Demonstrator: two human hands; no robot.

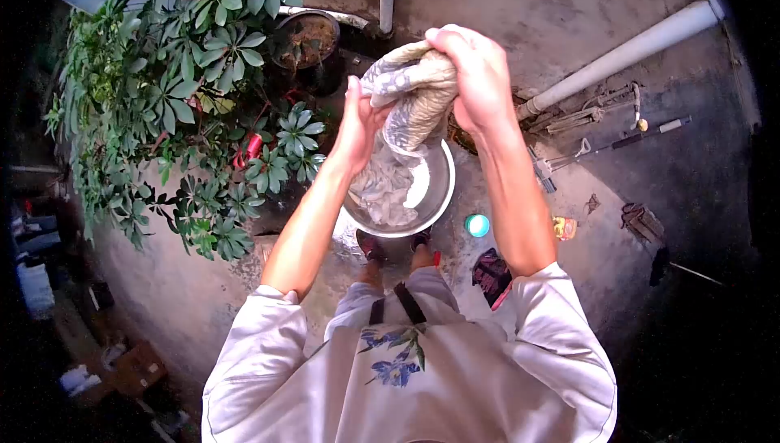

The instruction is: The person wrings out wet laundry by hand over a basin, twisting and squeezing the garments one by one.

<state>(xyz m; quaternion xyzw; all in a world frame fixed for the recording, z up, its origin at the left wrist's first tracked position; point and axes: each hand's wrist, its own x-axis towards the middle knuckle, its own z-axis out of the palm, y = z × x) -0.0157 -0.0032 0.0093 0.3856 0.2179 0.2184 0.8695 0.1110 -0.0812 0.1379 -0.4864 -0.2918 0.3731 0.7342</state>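
Note:
A wet-looking, pale patterned cloth [418,98] is bunched between my two hands, raised above a metal basin [447,187]. My right hand [479,77] grips its upper right side, fingers wrapped over the fold. On the lower left, my left hand [361,126] holds the other side of it, thumb pointing up and the fingers partly hidden behind the cloth. Inside the basin lies more crumpled, light-coloured fabric [386,191], and the cloth's lower end hangs over it.
Leafy plants [187,102] and a plant pot [305,41] stand left. A white pipe [626,53] slants at the upper right. On the floor lie a teal-rimmed round container [477,225], dark cloth [491,276] and a long-handled tool [609,148].

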